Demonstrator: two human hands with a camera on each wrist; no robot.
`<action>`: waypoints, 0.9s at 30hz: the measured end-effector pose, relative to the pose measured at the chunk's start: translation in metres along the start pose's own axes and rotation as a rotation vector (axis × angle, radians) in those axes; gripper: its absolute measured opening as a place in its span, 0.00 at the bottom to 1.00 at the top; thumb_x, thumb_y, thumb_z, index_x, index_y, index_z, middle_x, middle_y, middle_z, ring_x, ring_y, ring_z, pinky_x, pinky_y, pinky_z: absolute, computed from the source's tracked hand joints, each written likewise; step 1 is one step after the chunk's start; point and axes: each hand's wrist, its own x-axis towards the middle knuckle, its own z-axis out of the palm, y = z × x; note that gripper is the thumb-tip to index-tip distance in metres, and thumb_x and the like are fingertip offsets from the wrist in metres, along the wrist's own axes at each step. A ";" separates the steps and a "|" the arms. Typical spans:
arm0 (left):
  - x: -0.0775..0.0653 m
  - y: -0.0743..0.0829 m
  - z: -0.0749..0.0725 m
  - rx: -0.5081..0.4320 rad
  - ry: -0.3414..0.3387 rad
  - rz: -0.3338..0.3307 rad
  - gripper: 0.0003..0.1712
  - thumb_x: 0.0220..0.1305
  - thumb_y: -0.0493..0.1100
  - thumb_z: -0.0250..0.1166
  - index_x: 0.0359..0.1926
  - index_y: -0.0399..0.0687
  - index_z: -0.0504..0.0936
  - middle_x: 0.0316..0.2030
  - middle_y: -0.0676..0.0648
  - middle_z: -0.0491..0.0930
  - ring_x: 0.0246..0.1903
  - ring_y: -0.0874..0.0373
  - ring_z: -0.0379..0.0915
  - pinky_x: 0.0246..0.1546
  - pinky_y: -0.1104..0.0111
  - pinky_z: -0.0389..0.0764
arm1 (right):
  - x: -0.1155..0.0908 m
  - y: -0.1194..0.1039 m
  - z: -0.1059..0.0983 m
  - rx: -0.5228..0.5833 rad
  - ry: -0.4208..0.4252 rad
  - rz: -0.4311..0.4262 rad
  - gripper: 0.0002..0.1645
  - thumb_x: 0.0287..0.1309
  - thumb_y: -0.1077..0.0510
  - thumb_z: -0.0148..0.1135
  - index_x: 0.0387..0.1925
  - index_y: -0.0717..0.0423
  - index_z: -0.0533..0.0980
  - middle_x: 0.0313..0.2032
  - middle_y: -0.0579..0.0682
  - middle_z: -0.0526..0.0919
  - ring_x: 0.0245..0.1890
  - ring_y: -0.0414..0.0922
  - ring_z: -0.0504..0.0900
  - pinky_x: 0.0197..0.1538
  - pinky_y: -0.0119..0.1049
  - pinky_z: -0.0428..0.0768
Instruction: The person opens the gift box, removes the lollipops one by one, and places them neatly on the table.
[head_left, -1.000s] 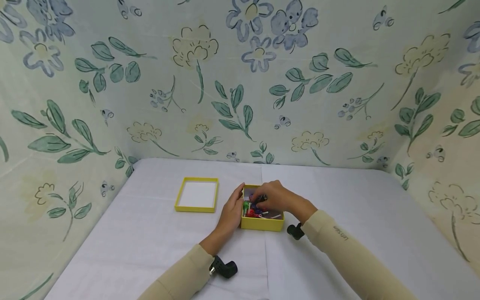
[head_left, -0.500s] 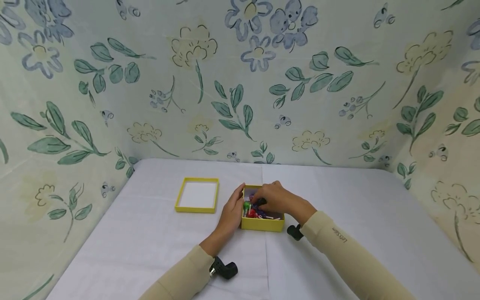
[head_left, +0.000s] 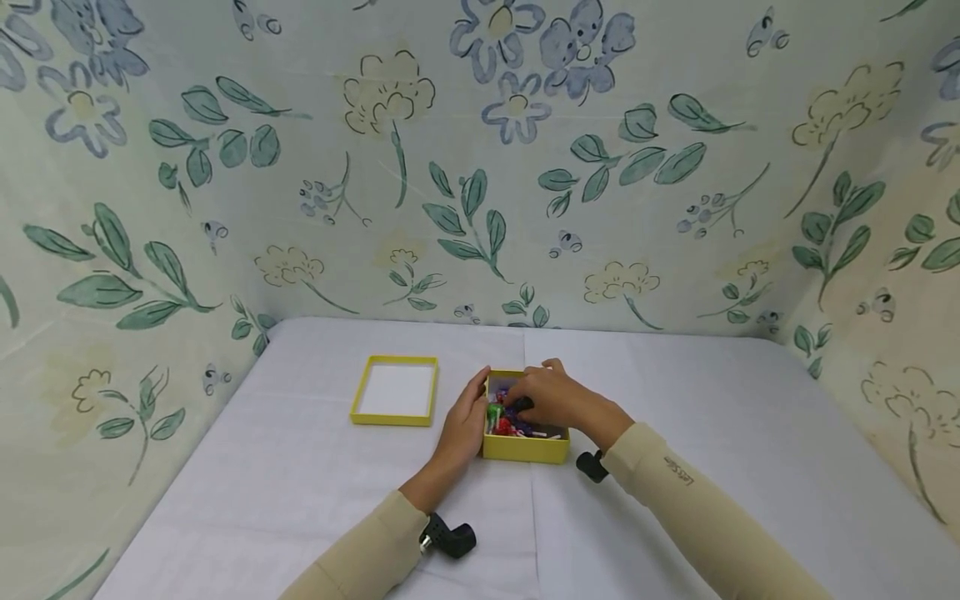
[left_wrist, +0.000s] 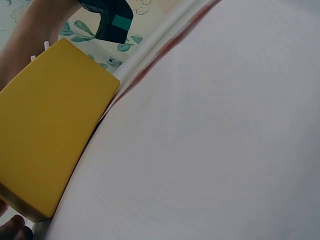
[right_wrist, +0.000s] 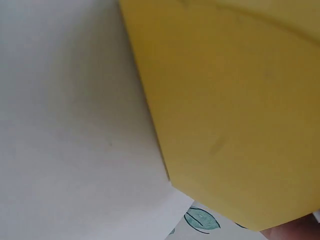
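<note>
Left hand [head_left: 460, 432] is resting straight-fingered against a yellow box [head_left: 525, 450]; right hand [head_left: 553, 395], grip unclear, is hovering among colourful lollipops [head_left: 504, 427].

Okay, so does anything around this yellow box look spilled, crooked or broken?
Nothing stands out. The yellow box stands upright, and the yellow-rimmed lid lies flat off to its left. The lollipops are jumbled inside, but I see none spilled and no obvious damage, though the right hand hides part of the contents.
</note>
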 end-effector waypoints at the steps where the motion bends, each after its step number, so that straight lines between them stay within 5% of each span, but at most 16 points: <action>1: 0.000 0.000 0.000 0.001 0.000 -0.002 0.28 0.74 0.45 0.41 0.73 0.66 0.58 0.72 0.57 0.57 0.70 0.56 0.53 0.70 0.57 0.56 | -0.001 0.000 0.000 0.001 0.005 -0.001 0.15 0.51 0.53 0.73 0.43 0.40 0.86 0.41 0.38 0.86 0.50 0.41 0.77 0.63 0.60 0.59; 16: -0.001 0.003 0.000 0.012 0.007 0.011 0.27 0.75 0.45 0.41 0.73 0.65 0.58 0.71 0.55 0.57 0.70 0.55 0.53 0.69 0.56 0.57 | -0.005 0.003 -0.001 0.047 0.115 -0.065 0.15 0.50 0.52 0.74 0.43 0.42 0.86 0.38 0.36 0.85 0.49 0.41 0.74 0.64 0.62 0.57; 27: -0.001 0.002 -0.001 0.032 0.008 0.006 0.28 0.75 0.45 0.40 0.73 0.63 0.57 0.72 0.54 0.57 0.70 0.53 0.53 0.69 0.56 0.57 | -0.010 0.012 -0.013 0.186 0.182 -0.076 0.15 0.53 0.54 0.71 0.45 0.44 0.85 0.41 0.38 0.85 0.44 0.40 0.74 0.54 0.50 0.66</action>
